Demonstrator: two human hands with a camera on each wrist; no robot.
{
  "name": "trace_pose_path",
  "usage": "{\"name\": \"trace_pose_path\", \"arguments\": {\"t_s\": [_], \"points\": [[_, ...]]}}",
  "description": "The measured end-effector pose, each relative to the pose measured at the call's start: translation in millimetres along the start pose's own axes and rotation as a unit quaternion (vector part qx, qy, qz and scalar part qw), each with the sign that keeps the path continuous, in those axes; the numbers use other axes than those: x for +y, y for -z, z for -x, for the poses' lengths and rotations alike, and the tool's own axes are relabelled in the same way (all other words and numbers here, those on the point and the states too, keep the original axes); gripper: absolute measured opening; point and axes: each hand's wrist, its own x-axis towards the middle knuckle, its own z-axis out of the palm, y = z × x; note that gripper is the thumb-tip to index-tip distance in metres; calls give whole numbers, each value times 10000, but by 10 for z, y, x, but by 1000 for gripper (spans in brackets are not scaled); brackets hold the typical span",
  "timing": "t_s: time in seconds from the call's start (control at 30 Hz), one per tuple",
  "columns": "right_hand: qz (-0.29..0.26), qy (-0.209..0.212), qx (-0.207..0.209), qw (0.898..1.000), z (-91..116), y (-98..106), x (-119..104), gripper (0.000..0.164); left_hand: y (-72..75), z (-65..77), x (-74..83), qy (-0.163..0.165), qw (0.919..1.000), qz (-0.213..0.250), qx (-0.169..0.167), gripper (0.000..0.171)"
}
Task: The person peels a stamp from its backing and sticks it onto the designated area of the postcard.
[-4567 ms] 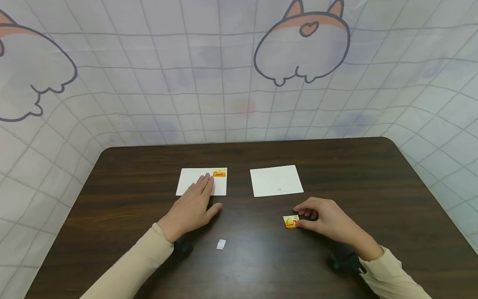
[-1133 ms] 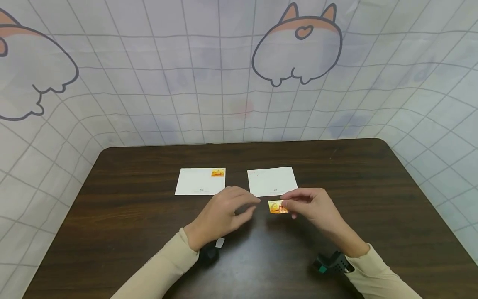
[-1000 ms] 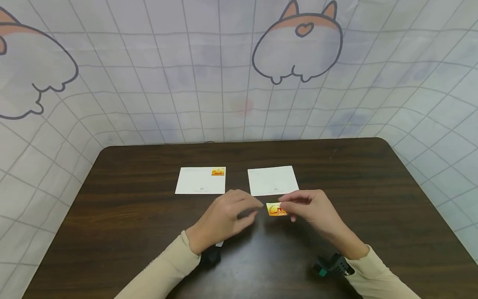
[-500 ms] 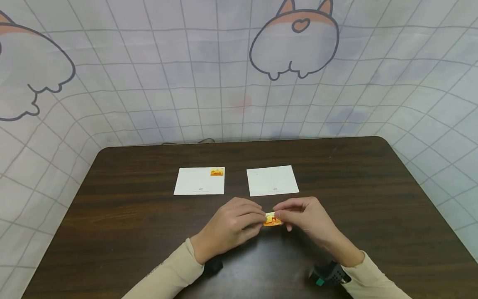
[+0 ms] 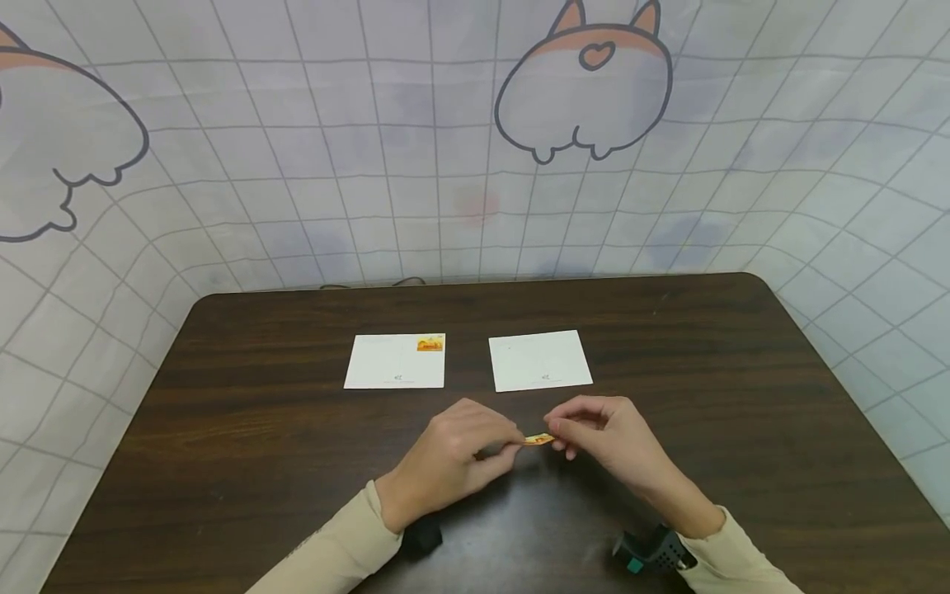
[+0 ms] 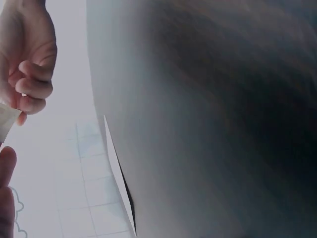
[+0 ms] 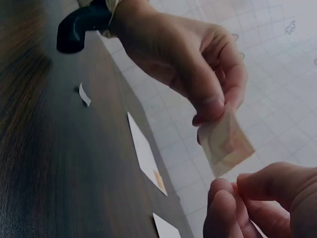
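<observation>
A small yellow-orange postage stamp (image 5: 538, 440) with serrated edges is held up above the table, tilted almost edge-on to the head view. My left hand (image 5: 453, 458) pinches its left end between thumb and fingers. At the opposite end, my right hand (image 5: 619, 437) pinches it with the fingertips. The right wrist view shows the stamp (image 7: 227, 144) spread flat between the two hands, its pale back towards the camera. Beyond the hands lie two white postcards. The left postcard (image 5: 382, 363) bears a similar stamp (image 5: 430, 343) at its upper right corner; the right postcard (image 5: 540, 363) has none.
A curled white paper scrap (image 7: 85, 95) lies on the dark wooden table (image 5: 245, 445); my left arm hides it in the head view. Black wrist devices sit under both sleeves. A white gridded curtain (image 5: 356, 198) hangs behind the table's back edge.
My left hand has left the left postcard and moved right to take the stamp's left end. My right hand has lifted the stamp off the table and shifted left. The stamp has tilted.
</observation>
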Motion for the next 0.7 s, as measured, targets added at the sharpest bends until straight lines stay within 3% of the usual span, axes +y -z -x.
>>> {"name": "trace_pose_path", "arguments": {"t_s": [0.2, 0.33, 0.47, 0.7], "points": [[270, 462, 3, 9986, 36, 4, -32, 27, 28, 13, 31, 602, 9969, 430, 273, 7], [384, 773, -23, 9963, 56, 9, -79, 25, 31, -1, 52, 1108, 9890, 901, 387, 10], [421, 1132, -98, 9926, 69, 6, -136, 20, 37, -29, 78, 1697, 9738, 1442, 455, 10], [525, 1344, 84, 9895, 52, -28, -236, 7, 57, -63, 135, 2693, 9446, 1813, 489, 5]]}}
